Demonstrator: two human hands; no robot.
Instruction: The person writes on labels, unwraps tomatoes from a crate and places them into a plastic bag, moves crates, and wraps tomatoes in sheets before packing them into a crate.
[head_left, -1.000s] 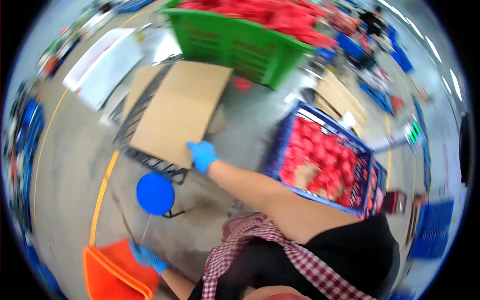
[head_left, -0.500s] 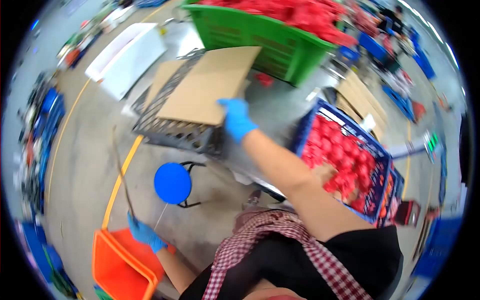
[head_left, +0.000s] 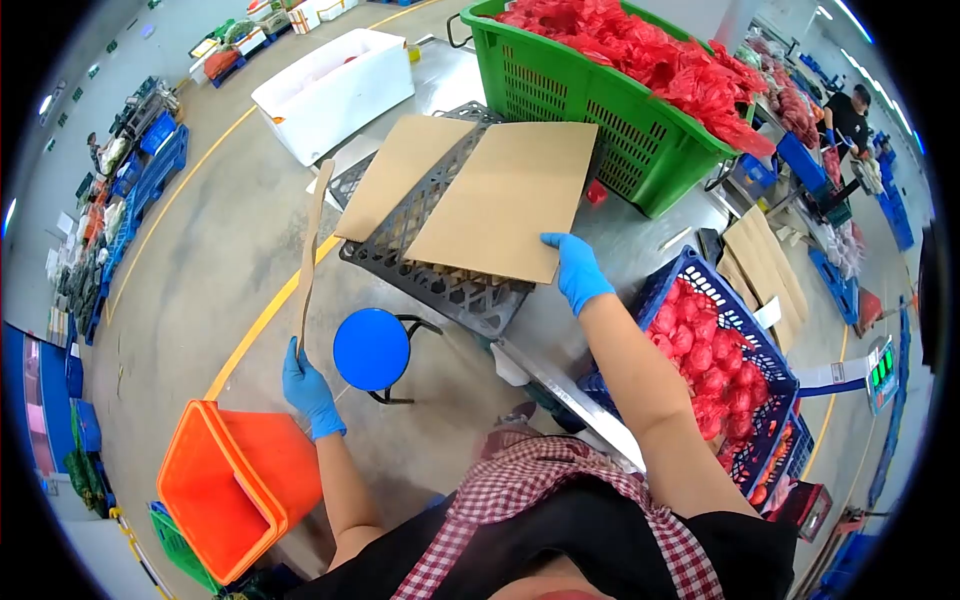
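My left hand [head_left: 311,395], in a blue glove, grips the lower end of a cardboard sheet [head_left: 312,255] seen nearly edge-on, held upright beside the blue round stool [head_left: 373,349]. At the near right corner of a larger cardboard sheet [head_left: 505,200], my gloved right hand [head_left: 580,274] is closed on the edge. That sheet lies over an upturned-looking black plastic crate [head_left: 400,245] on the metal table. Another cardboard piece [head_left: 405,170] rests on the crate to its left.
A green basket [head_left: 600,110] heaped with red bags stands behind the crate. On the right, a blue crate [head_left: 775,375] holds red-bagged goods near a scale display [head_left: 882,375]. A white foam box [head_left: 340,95] sits at back left, and orange bins [head_left: 245,480] stand at lower left.
The view has shifted and become sharper. My left hand has risen with its cardboard sheet, which stands more upright. My right hand stays at the corner of the larger sheet.
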